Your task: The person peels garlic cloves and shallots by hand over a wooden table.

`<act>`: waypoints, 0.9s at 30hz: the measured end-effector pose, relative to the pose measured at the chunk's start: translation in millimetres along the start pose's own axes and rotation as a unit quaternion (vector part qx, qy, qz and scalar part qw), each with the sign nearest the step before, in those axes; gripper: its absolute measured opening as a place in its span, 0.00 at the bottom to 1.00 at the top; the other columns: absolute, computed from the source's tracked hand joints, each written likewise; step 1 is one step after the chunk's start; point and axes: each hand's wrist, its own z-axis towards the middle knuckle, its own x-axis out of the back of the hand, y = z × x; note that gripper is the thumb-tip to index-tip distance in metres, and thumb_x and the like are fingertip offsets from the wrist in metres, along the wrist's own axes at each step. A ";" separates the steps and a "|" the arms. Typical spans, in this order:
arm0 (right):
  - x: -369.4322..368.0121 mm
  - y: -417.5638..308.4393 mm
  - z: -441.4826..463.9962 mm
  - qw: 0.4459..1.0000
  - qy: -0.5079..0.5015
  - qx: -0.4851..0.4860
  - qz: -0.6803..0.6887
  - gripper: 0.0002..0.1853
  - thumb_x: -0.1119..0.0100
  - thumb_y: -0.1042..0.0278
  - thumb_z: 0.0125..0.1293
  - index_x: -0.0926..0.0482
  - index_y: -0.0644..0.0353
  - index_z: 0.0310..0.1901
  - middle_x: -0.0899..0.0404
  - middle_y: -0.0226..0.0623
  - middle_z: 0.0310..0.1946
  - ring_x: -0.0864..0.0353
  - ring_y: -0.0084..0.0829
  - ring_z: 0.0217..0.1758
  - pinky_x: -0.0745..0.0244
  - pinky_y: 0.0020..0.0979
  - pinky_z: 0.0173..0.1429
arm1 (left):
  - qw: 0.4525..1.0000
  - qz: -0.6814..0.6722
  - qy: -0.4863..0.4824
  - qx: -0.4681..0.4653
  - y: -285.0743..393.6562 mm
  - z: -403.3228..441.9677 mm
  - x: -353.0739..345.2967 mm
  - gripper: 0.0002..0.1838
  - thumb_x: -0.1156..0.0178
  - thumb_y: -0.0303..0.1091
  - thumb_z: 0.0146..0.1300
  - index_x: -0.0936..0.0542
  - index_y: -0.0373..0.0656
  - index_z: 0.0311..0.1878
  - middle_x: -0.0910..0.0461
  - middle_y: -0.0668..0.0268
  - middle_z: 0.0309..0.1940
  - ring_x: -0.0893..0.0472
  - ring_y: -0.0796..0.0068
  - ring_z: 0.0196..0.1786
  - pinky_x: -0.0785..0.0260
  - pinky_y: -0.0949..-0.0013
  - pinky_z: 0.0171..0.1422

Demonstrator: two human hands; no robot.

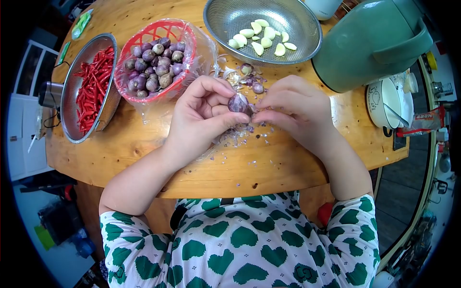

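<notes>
My left hand (pixel 204 106) pinches a purple shallot (pixel 238 103) between thumb and fingers above the table. Close on its right side, my right hand (pixel 295 108) has thumb and fingertips drawn together by the shallot's end; whether a bit of skin is between them is too small to tell. Just beyond the hands lie two loose shallots (pixel 258 88) among papery skins (pixel 233 77). Purple peel scraps (pixel 240 137) are strewn over the wood below the hands.
A red basket (pixel 192 45) lined with clear plastic holds several shallots. Left of it, a metal colander (pixel 72 115) contains red chillies (pixel 96 89). Peeled garlic cloves (pixel 267 42) lie in another colander (pixel 218 29). A green jug (pixel 357 53) and white pot (pixel 384 103) stand right.
</notes>
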 end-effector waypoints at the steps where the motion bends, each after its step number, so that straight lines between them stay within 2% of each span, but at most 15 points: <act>1: -0.5 -2.7 0.9 1.000 0.017 -0.005 0.008 0.11 0.24 0.70 0.54 0.15 0.57 0.38 0.16 0.33 0.35 0.16 0.35 0.38 0.21 0.33 0.41 | 1.000 0.002 -0.002 0.004 0.0 -0.5 -0.4 0.20 0.34 0.11 0.61 0.27 0.36 0.53 0.26 0.62 0.52 0.17 0.73 0.55 0.19 0.72 0.59; 3: -3.4 -7.9 3.6 0.998 0.052 -0.014 0.023 0.12 0.23 0.70 0.52 0.14 0.56 0.38 0.16 0.33 0.35 0.16 0.34 0.38 0.20 0.33 0.41 | 1.000 0.006 -0.007 0.012 0.3 -1.9 -1.3 0.20 0.34 0.11 0.61 0.27 0.36 0.52 0.26 0.62 0.51 0.17 0.74 0.55 0.19 0.72 0.59; 6: -6.8 -2.0 -0.2 0.998 0.039 0.022 0.036 0.11 0.24 0.71 0.53 0.14 0.56 0.38 0.15 0.34 0.36 0.15 0.36 0.39 0.20 0.34 0.42 | 1.000 -0.003 -0.023 0.010 -0.6 -1.5 -2.8 0.20 0.35 0.11 0.61 0.28 0.36 0.53 0.24 0.62 0.50 0.17 0.74 0.54 0.20 0.72 0.59; 9: -5.5 2.2 0.0 0.999 -0.020 0.028 0.040 0.10 0.25 0.71 0.54 0.15 0.55 0.38 0.16 0.33 0.35 0.16 0.37 0.39 0.21 0.35 0.42 | 0.999 -0.029 0.013 0.011 -3.9 -2.4 -2.8 0.18 0.37 0.13 0.65 0.28 0.37 0.55 0.22 0.61 0.52 0.17 0.74 0.55 0.22 0.71 0.61; 12: -3.6 -0.6 0.8 0.998 -0.062 0.028 -0.008 0.08 0.26 0.71 0.56 0.15 0.55 0.37 0.17 0.32 0.34 0.17 0.38 0.38 0.22 0.37 0.42 | 0.996 -0.061 0.042 0.051 2.0 0.3 -2.8 0.16 0.40 0.16 0.69 0.28 0.37 0.57 0.21 0.57 0.57 0.18 0.73 0.58 0.25 0.70 0.65; 15: -4.8 3.9 -1.1 0.998 -0.034 0.013 -0.059 0.07 0.26 0.69 0.55 0.15 0.54 0.35 0.18 0.30 0.32 0.18 0.38 0.37 0.22 0.37 0.42 | 0.993 -0.076 0.039 0.088 9.2 0.4 -4.8 0.16 0.42 0.18 0.71 0.29 0.37 0.59 0.22 0.54 0.62 0.19 0.73 0.60 0.26 0.69 0.68; 18: 4.0 1.8 1.1 0.998 0.002 0.027 -0.062 0.08 0.25 0.69 0.54 0.14 0.53 0.36 0.17 0.31 0.31 0.17 0.35 0.37 0.22 0.36 0.41 | 0.995 -0.014 0.010 0.094 11.4 0.5 -7.6 0.14 0.41 0.26 0.73 0.27 0.42 0.58 0.24 0.55 0.64 0.22 0.71 0.64 0.26 0.67 0.67; 21: 1.9 -2.7 1.7 0.997 0.066 0.047 -0.022 0.09 0.23 0.70 0.53 0.14 0.54 0.36 0.16 0.31 0.33 0.16 0.33 0.36 0.22 0.34 0.41 | 0.997 -0.033 -0.006 0.072 6.4 -0.8 -9.6 0.17 0.38 0.22 0.69 0.26 0.40 0.59 0.24 0.56 0.63 0.22 0.72 0.63 0.28 0.68 0.68; 27: -0.2 -0.2 -1.7 0.995 0.057 0.084 -0.009 0.09 0.24 0.70 0.53 0.12 0.52 0.37 0.14 0.29 0.35 0.15 0.30 0.36 0.23 0.31 0.39 | 0.993 -0.041 -0.006 0.110 5.8 -4.8 -8.1 0.20 0.33 0.16 0.62 0.24 0.36 0.57 0.25 0.59 0.58 0.21 0.74 0.60 0.28 0.71 0.67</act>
